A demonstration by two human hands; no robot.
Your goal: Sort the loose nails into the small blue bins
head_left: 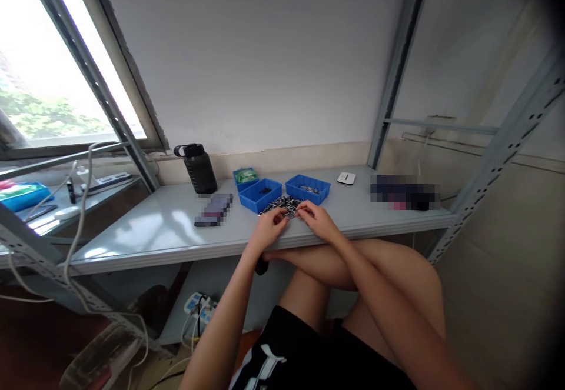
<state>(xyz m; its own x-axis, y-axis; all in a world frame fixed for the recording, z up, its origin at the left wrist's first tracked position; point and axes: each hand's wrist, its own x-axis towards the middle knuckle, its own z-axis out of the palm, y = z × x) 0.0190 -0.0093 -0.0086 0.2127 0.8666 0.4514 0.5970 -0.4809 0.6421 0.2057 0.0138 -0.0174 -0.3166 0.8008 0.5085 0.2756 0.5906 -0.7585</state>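
A pile of small dark and silvery metal pieces (pixel 282 203) lies near the front edge of the grey table. My left hand (pixel 270 227) rests at the pile's front left, fingers curled together; anything in them is too small to make out. At the front right of the pile, my right hand (pixel 315 219) has its thumb and forefinger pinched near a small silvery piece. Behind the pile stand two blue bins: the left bin (pixel 256 203) holds a few dark pieces, the right bin (pixel 324 193) several silvery ones.
A small blue box with green contents (pixel 246 176) sits behind the left bin. Further left are a black bottle (pixel 200 172) and a blurred phone-like object (pixel 215 210). A white square device (pixel 346 178) and blurred dark items (pixel 404 193) lie right. Metal posts flank the table (pixel 159 240).
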